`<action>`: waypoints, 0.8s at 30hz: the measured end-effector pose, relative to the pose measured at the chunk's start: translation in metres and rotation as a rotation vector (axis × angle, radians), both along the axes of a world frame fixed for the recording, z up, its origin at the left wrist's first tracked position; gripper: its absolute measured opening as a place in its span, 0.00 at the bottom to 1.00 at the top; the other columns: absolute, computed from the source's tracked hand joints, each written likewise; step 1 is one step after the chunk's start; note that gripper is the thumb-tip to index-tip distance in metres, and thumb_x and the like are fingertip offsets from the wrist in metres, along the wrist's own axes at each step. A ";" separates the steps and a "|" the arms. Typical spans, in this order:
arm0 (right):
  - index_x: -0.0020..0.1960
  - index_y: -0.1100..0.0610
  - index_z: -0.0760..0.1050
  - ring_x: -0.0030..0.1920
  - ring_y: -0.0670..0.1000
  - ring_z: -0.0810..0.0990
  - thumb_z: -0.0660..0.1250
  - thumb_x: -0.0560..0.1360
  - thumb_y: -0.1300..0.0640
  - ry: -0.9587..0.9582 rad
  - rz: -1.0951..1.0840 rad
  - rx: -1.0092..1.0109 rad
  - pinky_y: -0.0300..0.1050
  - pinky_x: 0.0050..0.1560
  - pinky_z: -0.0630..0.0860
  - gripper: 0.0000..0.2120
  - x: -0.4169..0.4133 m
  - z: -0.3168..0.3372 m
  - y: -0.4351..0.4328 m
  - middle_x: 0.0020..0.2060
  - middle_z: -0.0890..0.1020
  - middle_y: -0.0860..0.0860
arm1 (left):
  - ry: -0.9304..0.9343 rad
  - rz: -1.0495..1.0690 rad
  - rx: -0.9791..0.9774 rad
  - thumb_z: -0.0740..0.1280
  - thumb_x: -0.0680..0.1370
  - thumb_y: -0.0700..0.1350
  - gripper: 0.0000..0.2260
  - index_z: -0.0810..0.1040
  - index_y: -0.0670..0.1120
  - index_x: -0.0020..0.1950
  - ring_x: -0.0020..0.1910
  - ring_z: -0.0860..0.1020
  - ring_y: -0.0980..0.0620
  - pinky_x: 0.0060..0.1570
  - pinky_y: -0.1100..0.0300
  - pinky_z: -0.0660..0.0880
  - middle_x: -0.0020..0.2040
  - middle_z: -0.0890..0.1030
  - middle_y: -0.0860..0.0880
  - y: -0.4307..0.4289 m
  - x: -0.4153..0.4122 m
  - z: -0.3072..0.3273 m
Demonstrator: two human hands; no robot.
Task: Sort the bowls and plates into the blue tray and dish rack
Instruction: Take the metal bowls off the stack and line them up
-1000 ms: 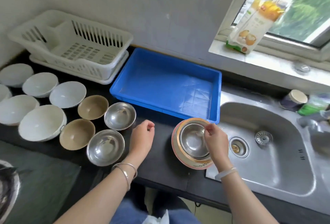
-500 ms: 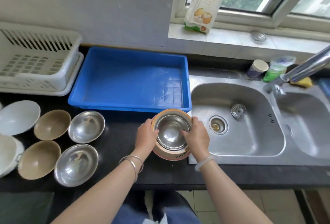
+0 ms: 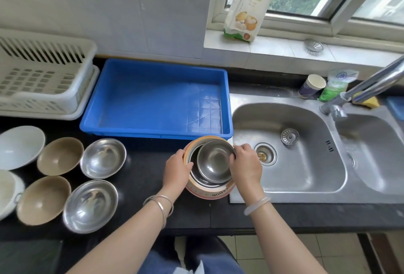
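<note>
- A small steel bowl (image 3: 215, 161), mouth up and tipped toward the person, sits raised in a stack of bowls (image 3: 207, 190) at the counter's edge beside the sink (image 3: 306, 175).
- Right hand (image 3: 248, 165) fingers curl around its rim.
- Left hand (image 3: 177, 170) grips the stack's left rim.
- The blue tray (image 3: 157, 96) lies just behind, long axis left to right.

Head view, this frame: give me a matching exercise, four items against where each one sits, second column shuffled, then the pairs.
Items
1. blue tray
2. dish rack
3. paper cup
4. food package

Places
A. on the windowsill
B. behind the sink, by the faucet
C. far left, against the wall
D. between rack and sink

Pairs: 1-D, 2-C, 3-B, 4-A
</note>
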State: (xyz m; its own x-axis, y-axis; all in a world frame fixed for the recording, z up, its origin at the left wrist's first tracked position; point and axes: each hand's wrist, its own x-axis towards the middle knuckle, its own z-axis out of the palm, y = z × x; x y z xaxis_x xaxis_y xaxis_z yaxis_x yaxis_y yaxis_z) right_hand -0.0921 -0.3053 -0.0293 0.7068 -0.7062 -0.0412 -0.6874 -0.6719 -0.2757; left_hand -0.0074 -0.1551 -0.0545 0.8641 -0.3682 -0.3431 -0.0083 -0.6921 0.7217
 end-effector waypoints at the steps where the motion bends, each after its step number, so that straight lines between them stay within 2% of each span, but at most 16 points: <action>1: 0.48 0.62 0.77 0.48 0.60 0.76 0.60 0.76 0.60 -0.031 -0.008 0.022 0.45 0.37 0.64 0.08 0.000 0.001 -0.002 0.48 0.77 0.57 | -0.004 0.001 0.006 0.68 0.75 0.44 0.10 0.75 0.47 0.56 0.46 0.79 0.52 0.45 0.59 0.76 0.49 0.80 0.49 0.000 0.000 0.000; 5: 0.39 0.63 0.75 0.39 0.59 0.74 0.61 0.75 0.61 -0.125 -0.062 0.112 0.45 0.37 0.61 0.08 -0.003 0.005 -0.010 0.40 0.79 0.59 | -0.044 -0.034 0.059 0.70 0.74 0.45 0.13 0.74 0.45 0.56 0.49 0.78 0.49 0.47 0.56 0.77 0.51 0.79 0.48 -0.004 -0.002 0.001; 8: 0.38 0.63 0.76 0.36 0.55 0.70 0.62 0.74 0.61 -0.210 -0.128 0.189 0.45 0.36 0.61 0.08 -0.009 0.006 -0.014 0.35 0.79 0.58 | -0.075 -0.057 0.128 0.72 0.72 0.45 0.16 0.72 0.45 0.56 0.50 0.77 0.47 0.47 0.56 0.75 0.52 0.77 0.46 -0.009 -0.002 0.002; 12: 0.38 0.63 0.77 0.36 0.55 0.70 0.63 0.74 0.60 -0.235 -0.163 0.262 0.45 0.35 0.61 0.09 -0.017 0.005 -0.015 0.33 0.79 0.56 | -0.094 -0.033 0.152 0.67 0.73 0.38 0.12 0.71 0.45 0.55 0.49 0.77 0.45 0.46 0.54 0.77 0.53 0.76 0.45 -0.013 -0.005 0.003; 16: 0.38 0.63 0.77 0.35 0.55 0.70 0.63 0.73 0.60 -0.243 -0.184 0.297 0.46 0.34 0.62 0.09 -0.021 0.004 -0.015 0.31 0.78 0.55 | -0.085 -0.026 0.138 0.66 0.73 0.37 0.11 0.72 0.44 0.54 0.47 0.77 0.46 0.42 0.55 0.77 0.51 0.77 0.45 -0.014 -0.005 0.004; 18: 0.37 0.62 0.76 0.33 0.54 0.69 0.63 0.73 0.60 -0.248 -0.185 0.305 0.47 0.32 0.61 0.09 -0.023 0.005 -0.015 0.29 0.76 0.53 | -0.084 -0.020 0.110 0.66 0.74 0.38 0.10 0.69 0.47 0.52 0.43 0.78 0.48 0.36 0.57 0.75 0.46 0.78 0.47 -0.014 -0.004 0.008; 19: 0.37 0.62 0.76 0.33 0.53 0.69 0.63 0.73 0.60 -0.251 -0.185 0.310 0.45 0.31 0.63 0.08 -0.024 0.005 -0.016 0.29 0.76 0.53 | -0.092 -0.018 0.098 0.66 0.74 0.39 0.10 0.67 0.48 0.51 0.40 0.77 0.49 0.32 0.59 0.73 0.44 0.77 0.48 -0.013 -0.004 0.009; 21: 0.36 0.60 0.77 0.30 0.50 0.69 0.63 0.73 0.60 -0.267 -0.191 0.333 0.35 0.28 0.64 0.08 -0.026 0.005 -0.017 0.27 0.76 0.51 | -0.112 -0.023 0.089 0.64 0.75 0.40 0.10 0.64 0.50 0.49 0.34 0.75 0.52 0.27 0.62 0.67 0.39 0.75 0.50 -0.011 -0.005 0.013; 24: 0.35 0.58 0.75 0.29 0.48 0.68 0.64 0.73 0.61 -0.293 -0.200 0.364 0.33 0.31 0.65 0.08 -0.026 0.008 -0.019 0.25 0.73 0.48 | -0.156 -0.040 0.090 0.62 0.75 0.40 0.07 0.65 0.48 0.48 0.33 0.74 0.51 0.27 0.61 0.66 0.38 0.75 0.49 -0.010 -0.006 0.018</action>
State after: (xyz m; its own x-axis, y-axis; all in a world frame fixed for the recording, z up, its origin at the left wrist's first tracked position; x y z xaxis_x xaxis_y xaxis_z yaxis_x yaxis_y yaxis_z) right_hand -0.1178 -0.3239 -0.0214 0.5779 -0.8056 -0.1302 -0.6515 -0.3594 -0.6681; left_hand -0.0138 -0.1651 -0.0368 0.8946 -0.3775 -0.2391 -0.1443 -0.7505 0.6449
